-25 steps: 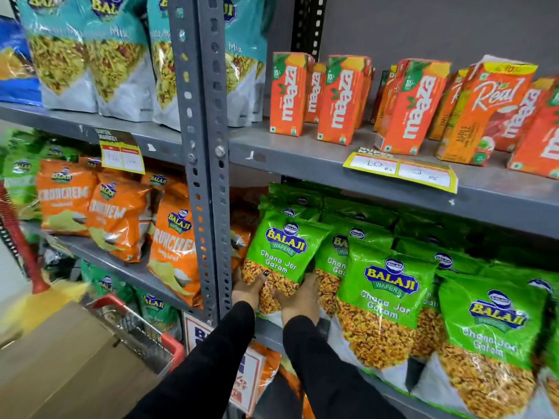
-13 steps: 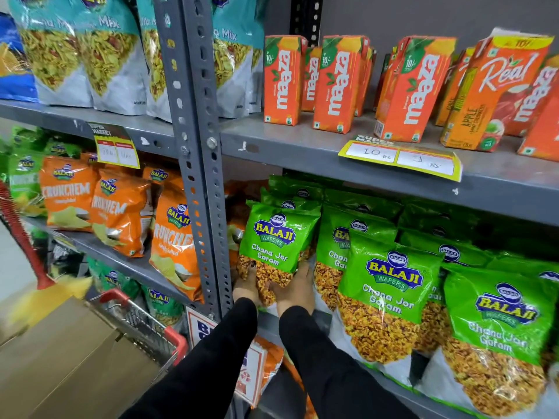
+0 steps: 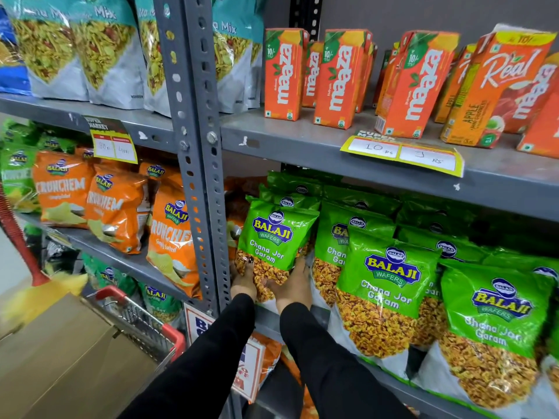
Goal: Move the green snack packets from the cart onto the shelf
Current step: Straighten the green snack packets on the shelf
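Grey slotted-steel shelf (image 3: 302,146), paint chipped. Wire cart (image 3: 142,322) lower left, red-rimmed, holds cardboard box (image 3: 60,358). Glossy crinkled Balaji Chana Jor Garam packet (image 3: 273,237) upright at left end of middle-shelf green row, beside upright post. Left hand (image 3: 243,282) and right hand (image 3: 292,287) clasp its lower corners, fingers wrapped.

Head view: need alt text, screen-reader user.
Both hands, left hand and right hand, hold the bottom of a green Balaji packet at the left end of a middle shelf lined with matching packets. Orange juice cartons stand on the shelf above; a red-rimmed cart sits lower left.
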Tool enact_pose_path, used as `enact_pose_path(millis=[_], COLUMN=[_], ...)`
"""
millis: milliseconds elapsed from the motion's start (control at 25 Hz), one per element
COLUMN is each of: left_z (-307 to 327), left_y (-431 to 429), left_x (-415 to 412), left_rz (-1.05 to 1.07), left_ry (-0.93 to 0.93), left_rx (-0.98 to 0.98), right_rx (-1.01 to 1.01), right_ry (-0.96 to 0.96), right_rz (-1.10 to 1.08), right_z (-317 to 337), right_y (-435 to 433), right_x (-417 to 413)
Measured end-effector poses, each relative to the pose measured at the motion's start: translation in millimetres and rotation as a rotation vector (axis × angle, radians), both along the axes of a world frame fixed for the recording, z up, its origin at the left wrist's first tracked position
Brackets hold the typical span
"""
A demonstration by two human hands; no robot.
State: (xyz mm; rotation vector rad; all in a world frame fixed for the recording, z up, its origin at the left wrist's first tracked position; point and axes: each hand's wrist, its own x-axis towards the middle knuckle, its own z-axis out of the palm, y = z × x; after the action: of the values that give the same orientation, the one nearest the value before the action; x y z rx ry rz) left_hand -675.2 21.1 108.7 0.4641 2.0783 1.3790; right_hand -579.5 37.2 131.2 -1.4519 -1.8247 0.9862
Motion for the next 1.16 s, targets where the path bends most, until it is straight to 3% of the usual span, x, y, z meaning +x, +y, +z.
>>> enact_pose_path(millis=[200, 440, 640, 760, 840, 960, 1160], left_z=[13.1, 42.2, 56.5, 47.8, 39.1, 23.7, 14.4], left_y=[-2.4, -5.7, -17.2, -21.1, -17.8, -14.7, -16.9], left_x=[17.2, 65.7, 97.2, 121.6, 135.0, 145.7, 151.5], left_rz=[0.008, -0.001, -0.066, -0.394, -0.535, -0.631, -0.682], left_ry=[0.082, 0.498, 0.758, 0.627, 0.455, 0.356, 0.302], left_rx=[-0.009, 0.152, 0.278, 0.313, 0.160, 0.002, -0.060], right_rx=[0.033, 0.162, 0.312, 0.407, 0.365, 0.182, -0.194], right_ry=[0.035, 0.019, 0.165, 0.221, 0.161, 0.094, -0.133], right_rz=[0.015, -0.011, -0.176, -0.417, -0.530, -0.411, -0.247], right_z=[4.4, 33.8, 59.2, 49.4, 36.3, 22.9, 6.0], right_y=[-2.5, 2.7, -3.9, -8.1, -15.2, -20.6, -21.8], right_x=[16.7, 45.2, 98.8, 155.2, 187.2, 205.3, 204.0])
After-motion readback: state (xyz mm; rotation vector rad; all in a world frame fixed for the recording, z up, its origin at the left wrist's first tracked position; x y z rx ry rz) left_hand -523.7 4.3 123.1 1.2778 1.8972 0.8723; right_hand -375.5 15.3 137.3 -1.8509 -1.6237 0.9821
